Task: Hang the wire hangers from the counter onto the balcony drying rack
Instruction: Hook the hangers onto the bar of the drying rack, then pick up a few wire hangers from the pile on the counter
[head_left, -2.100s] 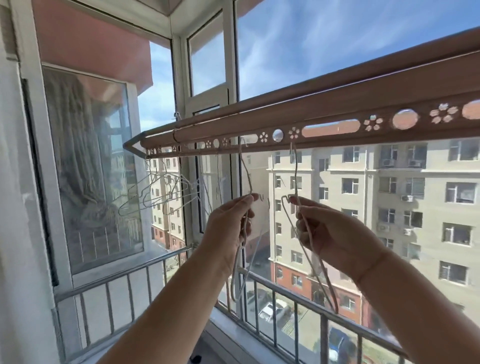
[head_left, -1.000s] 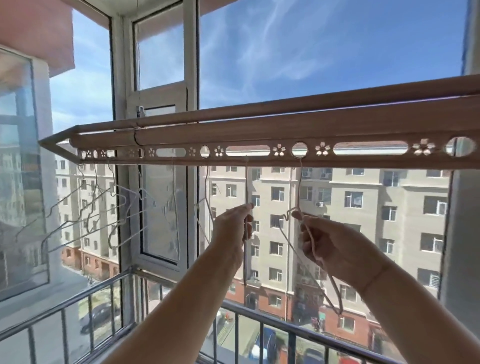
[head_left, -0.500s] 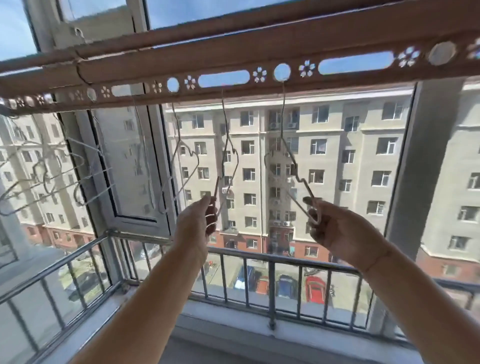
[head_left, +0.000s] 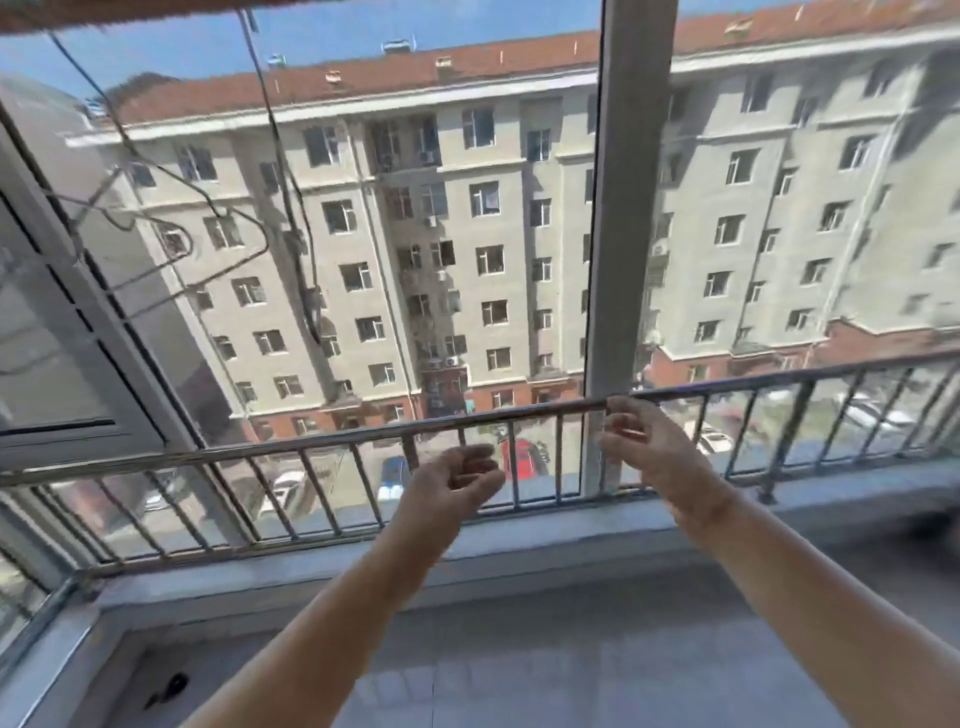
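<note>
A: What's around the hands?
B: The railing (head_left: 311, 447) runs just behind both. A pale post (head_left: 618, 208) rises behind the right hand (head_left: 649, 447). An open sash (head_left: 67, 364) stands at the left, with a building (head_left: 467, 234) across the street and parked cars below.
A: What's in the way?
B: Only the railing, between the hands and the glass. The hangers (head_left: 264, 240) dangle well up and left from the rack (head_left: 130, 10), a strip at the top edge. Blur hides their count: two, perhaps three.
A: And the grip?
B: Both hands are empty, fingers loosely curled. The left hand (head_left: 452, 483) hovers before the bars.
A: What changed in half a second?
B: Then each hand pinched a hanger's lower wire. Now they have let go and dropped to railing height. The view has tilted down, showing the sill (head_left: 519, 551) and floor.
</note>
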